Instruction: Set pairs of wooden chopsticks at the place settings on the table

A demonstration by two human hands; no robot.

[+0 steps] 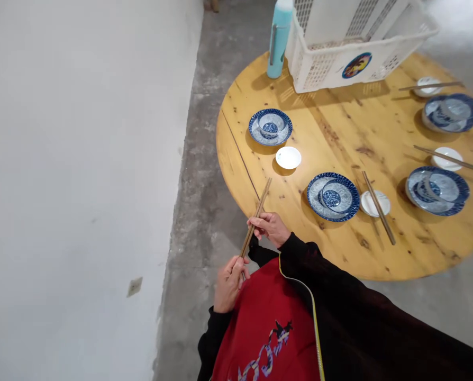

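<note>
A pair of brown chopsticks [257,216] is held in both hands, just off the near left edge of the round wooden table [339,137]. My left hand [228,283] is closed on their lower end. My right hand [270,227] pinches them near the middle. The tips point up toward a small white saucer [288,157] and a blue-patterned plate with a bowl on it [270,127]. The saucer has no chopsticks on it.
Three more blue plate-and-bowl sets [333,196] [437,190] [451,112] sit on the table, each by a white saucer with chopsticks [378,207]. A white plastic crate [355,42] and a teal bottle [279,37] stand at the far side. A white wall [81,159] is to the left.
</note>
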